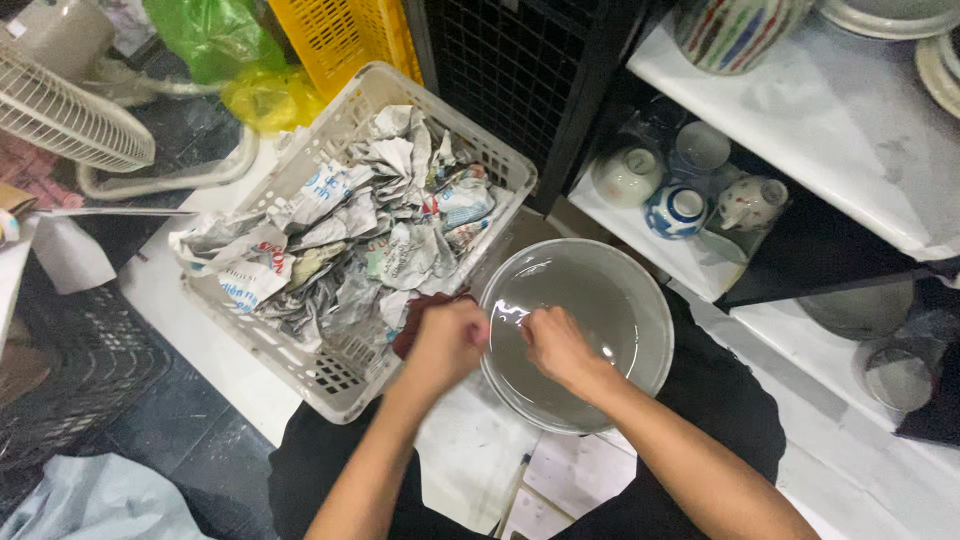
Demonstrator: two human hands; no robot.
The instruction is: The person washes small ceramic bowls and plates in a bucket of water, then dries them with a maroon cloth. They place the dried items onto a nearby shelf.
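Bare forearms, no sleeves visible; black clothing covers the lap.

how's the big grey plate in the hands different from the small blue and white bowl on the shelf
The grey plate is wide, shallow and plain; the blue and white bowl is small, deep and patterned. The plate is held by the left hand and right hand; the bowl sits untouched on the shelf. Both are round, glossy dishes.

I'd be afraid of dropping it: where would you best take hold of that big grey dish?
Probably at the rim, from opposite sides. The big grey dish is wide, shallow and glossy, so only its thin edge offers purchase. The left hand already sits at the near-left rim; the right hand rests inside, so the free far-right rim seems the second spot.
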